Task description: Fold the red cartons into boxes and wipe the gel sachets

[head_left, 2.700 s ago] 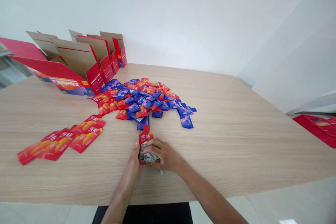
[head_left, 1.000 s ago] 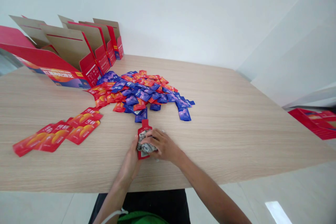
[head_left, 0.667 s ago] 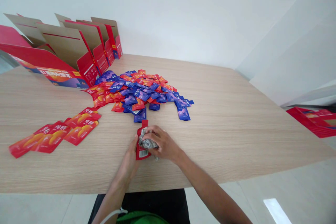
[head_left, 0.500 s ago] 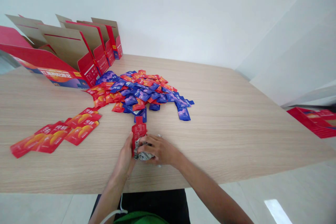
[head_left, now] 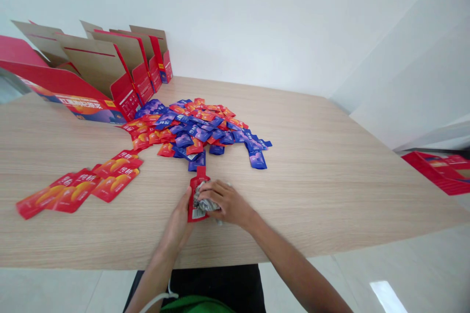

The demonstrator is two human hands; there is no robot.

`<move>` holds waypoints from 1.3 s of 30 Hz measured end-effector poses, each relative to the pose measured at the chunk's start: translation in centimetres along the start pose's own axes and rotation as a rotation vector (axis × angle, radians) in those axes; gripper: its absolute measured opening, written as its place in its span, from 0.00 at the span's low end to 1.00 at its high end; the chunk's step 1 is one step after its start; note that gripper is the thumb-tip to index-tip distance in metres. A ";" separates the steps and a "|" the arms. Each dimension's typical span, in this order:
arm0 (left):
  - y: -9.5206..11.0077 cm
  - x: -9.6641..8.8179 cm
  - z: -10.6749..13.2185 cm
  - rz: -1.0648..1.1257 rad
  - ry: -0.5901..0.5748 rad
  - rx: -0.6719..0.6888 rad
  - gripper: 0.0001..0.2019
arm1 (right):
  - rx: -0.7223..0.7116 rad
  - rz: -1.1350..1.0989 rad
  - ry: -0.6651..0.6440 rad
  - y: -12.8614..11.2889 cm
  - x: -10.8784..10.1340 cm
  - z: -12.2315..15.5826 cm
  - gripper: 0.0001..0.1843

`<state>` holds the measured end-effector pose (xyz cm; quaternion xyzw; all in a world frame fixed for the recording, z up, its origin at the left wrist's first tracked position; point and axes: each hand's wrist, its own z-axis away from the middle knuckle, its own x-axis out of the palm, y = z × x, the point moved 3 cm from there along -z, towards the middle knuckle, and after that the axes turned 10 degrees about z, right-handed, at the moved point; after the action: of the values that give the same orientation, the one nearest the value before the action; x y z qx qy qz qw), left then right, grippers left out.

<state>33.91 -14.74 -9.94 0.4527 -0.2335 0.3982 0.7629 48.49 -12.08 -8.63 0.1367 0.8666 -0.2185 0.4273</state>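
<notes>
My left hand [head_left: 182, 217] grips a red pouch [head_left: 194, 184] by its left side, with the narrow spout end pointing away from me. The pouch's back, with a barcode low down, faces up. In my right hand [head_left: 227, 204] is a crumpled grey cloth [head_left: 207, 200], which presses on the middle of the pouch and covers part of its print. Just beyond lies a blue pouch [head_left: 197, 161], at the near edge of a mixed pile of red and blue pouches [head_left: 194, 129].
Several red pouches [head_left: 77, 188] lie overlapping at the left. Open red cartons [head_left: 91, 102] stand in a row at the back left, against the wall. Blue pouches [head_left: 257, 160] trail off the pile's right side. A red box [head_left: 436, 171] is beyond the table's right edge.
The cloth has moved up the pouch, uncovering the barcode at its lower end. The pouch has shifted slightly to the right in my left hand's grip.
</notes>
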 end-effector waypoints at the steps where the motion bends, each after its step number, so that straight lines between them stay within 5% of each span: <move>1: 0.2 -0.1 -0.1 -0.007 -0.001 0.004 0.12 | -0.050 0.001 -0.021 -0.3 0.1 0.0 0.18; 4: 0.7 -0.5 -0.1 -0.053 -0.009 0.018 0.15 | -0.088 0.022 -0.057 -0.7 0.5 -0.1 0.19; 10: 1.4 -1.7 0.5 -0.259 -0.042 0.105 0.17 | 0.231 0.037 0.083 1.9 -0.6 0.2 0.20; 15: 5.1 -2.9 -0.8 -1.237 -0.059 0.655 0.25 | 0.325 0.018 0.177 3.1 -1.6 0.9 0.21; 20: 9.5 -5.1 -2.8 -1.814 0.093 0.781 0.28 | 0.293 -0.013 0.176 2.7 -1.4 0.7 0.19; 26: 14.9 -5.7 -2.5 -1.988 0.361 0.715 0.31 | 0.303 0.000 0.188 2.6 -1.5 0.7 0.22; 32: 17.7 -5.7 -2.3 -2.066 0.505 0.658 0.25 | 0.295 0.002 0.190 2.6 -1.8 0.7 0.21; 39: 18.0 -2.9 -5.3 -2.005 0.322 0.603 0.28 | 0.307 0.001 0.200 2.6 -1.8 0.8 0.21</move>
<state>17.49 -6.33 -5.52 0.5508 0.4593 -0.3169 0.6206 51.19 -10.25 -8.29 0.2218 0.8611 -0.3334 0.3133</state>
